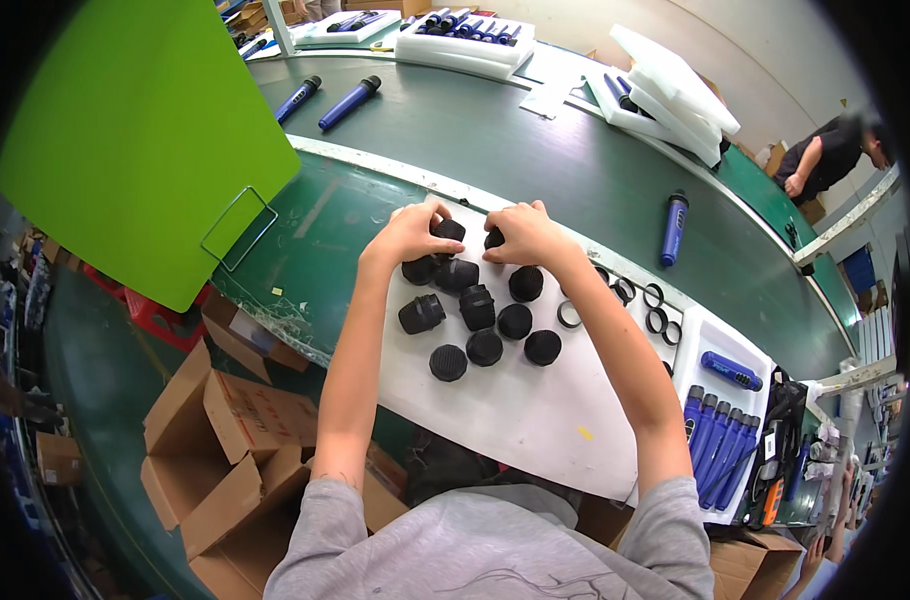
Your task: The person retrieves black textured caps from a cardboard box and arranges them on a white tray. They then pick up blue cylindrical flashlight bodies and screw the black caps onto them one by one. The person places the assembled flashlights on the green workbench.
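Observation:
My left hand (412, 237) is closed around a black microphone head (450, 230) at the far side of a white board (515, 430). Opposite it, my right hand (525, 236) pinches another black microphone head, mostly hidden by the fingers. Several more microphone heads lie on the board below my hands, some upright like this one (448, 363), others tipped over, such as a ribbed one (422, 314). Black rings (657, 320) lie beyond my right forearm, and one ring (569, 315) sits on its inner side.
A white foam tray (687, 375) of blue microphone bodies (715, 440) stands at right. Past the board runs a dark green conveyor (575, 170) with loose blue microphones (675, 228). A green panel (145, 150) rises at left above open cardboard boxes (240, 430). Another person (825, 155) is at far right.

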The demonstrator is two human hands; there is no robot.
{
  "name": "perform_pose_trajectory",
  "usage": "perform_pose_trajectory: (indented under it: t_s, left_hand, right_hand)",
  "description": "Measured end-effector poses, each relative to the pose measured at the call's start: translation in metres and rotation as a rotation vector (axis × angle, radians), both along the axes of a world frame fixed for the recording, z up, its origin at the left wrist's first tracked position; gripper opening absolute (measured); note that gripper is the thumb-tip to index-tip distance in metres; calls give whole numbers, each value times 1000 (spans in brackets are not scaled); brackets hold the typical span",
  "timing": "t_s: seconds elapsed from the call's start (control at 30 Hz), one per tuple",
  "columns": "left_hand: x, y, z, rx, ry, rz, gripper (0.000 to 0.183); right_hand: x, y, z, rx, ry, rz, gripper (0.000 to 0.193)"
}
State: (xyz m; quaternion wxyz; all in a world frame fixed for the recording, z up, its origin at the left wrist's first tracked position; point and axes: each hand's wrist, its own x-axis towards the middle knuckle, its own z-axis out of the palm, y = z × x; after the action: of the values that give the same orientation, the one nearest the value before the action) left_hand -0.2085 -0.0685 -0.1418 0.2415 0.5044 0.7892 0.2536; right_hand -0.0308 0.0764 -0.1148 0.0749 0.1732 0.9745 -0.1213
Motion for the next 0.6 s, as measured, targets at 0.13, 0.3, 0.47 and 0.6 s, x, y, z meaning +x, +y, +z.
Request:
perform_pose_trajectory:
  t_s: [0.13, 0.3, 0.47, 0.6]
  left_hand:
    - [6, 1, -8, 268, -117, 27, 64]
    - [5, 9, -15, 268, 103, -91, 78]
    - [6, 11, -12, 155, 79, -69, 93]
    - [-4, 3, -9, 253, 86, -65, 87]
  right_hand:
    - [10, -1, -6, -37, 66, -63, 46]
    - [34, -15, -11, 160, 546, 54, 36]
    - [41, -43, -7, -44, 552, 150, 32]
    - [6, -67, -20, 78, 311, 82, 51]
